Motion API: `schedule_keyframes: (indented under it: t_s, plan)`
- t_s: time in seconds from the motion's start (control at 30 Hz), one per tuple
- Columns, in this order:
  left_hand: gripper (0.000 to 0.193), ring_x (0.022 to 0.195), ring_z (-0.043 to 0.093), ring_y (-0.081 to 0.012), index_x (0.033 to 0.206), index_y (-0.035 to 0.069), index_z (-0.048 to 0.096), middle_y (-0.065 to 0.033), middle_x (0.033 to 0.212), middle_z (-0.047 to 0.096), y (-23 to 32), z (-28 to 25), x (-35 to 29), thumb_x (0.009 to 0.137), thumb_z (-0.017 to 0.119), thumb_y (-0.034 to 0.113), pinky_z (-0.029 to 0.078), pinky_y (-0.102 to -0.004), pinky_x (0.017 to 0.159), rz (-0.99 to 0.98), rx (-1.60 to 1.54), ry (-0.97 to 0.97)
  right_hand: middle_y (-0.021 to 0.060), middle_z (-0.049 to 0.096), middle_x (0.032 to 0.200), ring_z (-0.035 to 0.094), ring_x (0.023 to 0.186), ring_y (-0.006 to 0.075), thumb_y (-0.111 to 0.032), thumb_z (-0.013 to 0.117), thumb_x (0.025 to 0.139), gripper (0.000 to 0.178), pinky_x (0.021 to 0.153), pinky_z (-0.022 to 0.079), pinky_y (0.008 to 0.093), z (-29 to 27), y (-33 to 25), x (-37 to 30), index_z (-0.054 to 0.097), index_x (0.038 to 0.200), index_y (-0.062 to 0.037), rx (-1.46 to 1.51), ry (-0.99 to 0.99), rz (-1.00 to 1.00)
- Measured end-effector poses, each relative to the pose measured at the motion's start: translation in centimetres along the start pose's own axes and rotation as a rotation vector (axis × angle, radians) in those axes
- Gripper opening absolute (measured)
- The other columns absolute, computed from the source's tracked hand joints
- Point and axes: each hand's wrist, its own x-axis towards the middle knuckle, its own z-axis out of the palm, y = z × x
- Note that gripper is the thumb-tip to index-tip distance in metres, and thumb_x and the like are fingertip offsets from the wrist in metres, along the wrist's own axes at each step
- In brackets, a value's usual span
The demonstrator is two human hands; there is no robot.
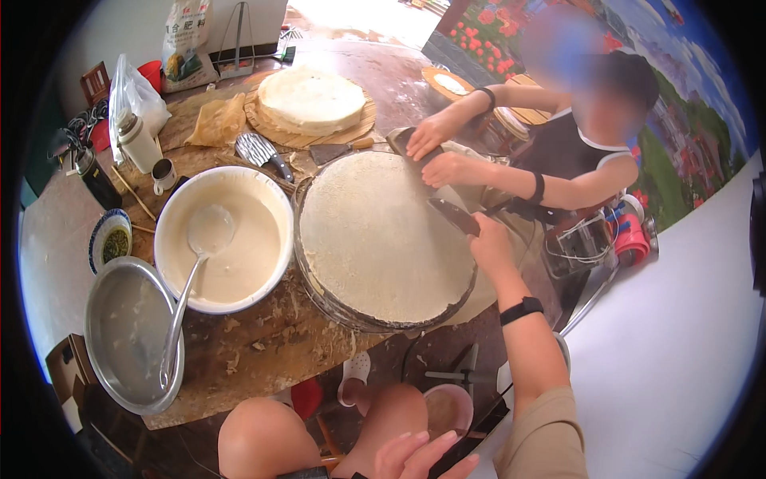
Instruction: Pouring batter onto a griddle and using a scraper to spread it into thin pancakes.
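Note:
My right hand [491,243] reaches to the right rim of a round griddle [343,315] and grips a dark flat scraper [453,215] whose blade lies at the edge of the thin pale pancake [379,235] covering the griddle. My left hand [415,455] rests low by my bare knee [263,439], fingers apart and holding nothing. Another person sits across at the upper right; their two hands [439,152] touch the pancake's far edge.
A white basin of batter [231,263] with a metal ladle [187,279] stands left of the griddle. A steel basin [128,335] sits at the near left. A stack of pancakes [311,100] lies on a woven mat behind, with a small bowl [112,239] and cup [163,174] nearby.

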Motion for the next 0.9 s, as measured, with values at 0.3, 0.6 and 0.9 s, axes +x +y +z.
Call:
schedule_keyframes:
  t_s: [0.3,0.6,0.9]
  plan:
    - [0.041,0.117,0.043,-0.0377,0.115,0.01,0.062,-0.0185,0.13,0.049,-0.5,-0.6,0.6,0.074,0.061,0.007,0.038,-0.0504,0.096,-0.04,-0.044,0.057,0.0149,0.068,0.083,0.065,0.085,0.035,-0.001,0.057,0.074,0.019,0.075,0.049,0.043,2.0,-1.3,0.1,0.066,0.089,-0.0067,-0.167,0.013,0.102]
    - [0.041,0.118,0.044,-0.0355,0.116,0.01,0.062,-0.0173,0.13,0.051,0.0,-1.7,0.0,0.075,0.062,0.007,0.038,-0.0497,0.098,-0.029,-0.126,0.133,0.0128,0.068,0.087,0.065,0.084,0.0329,0.0,0.059,0.071,0.019,0.072,0.048,0.0428,1.9,-4.5,-3.2,0.065,0.088,-0.0064,-0.258,-0.041,0.01]
    - [0.041,0.117,0.045,-0.0355,0.115,0.009,0.062,-0.017,0.132,0.051,-0.2,-3.2,-1.1,0.075,0.062,0.01,0.037,-0.0494,0.099,0.006,-0.146,0.17,0.0154,0.067,0.086,0.065,0.084,0.0326,0.006,0.067,0.067,0.026,0.074,0.049,0.0372,-1.7,-2.4,-3.5,0.064,0.091,-0.0021,-0.056,-0.067,-0.093]
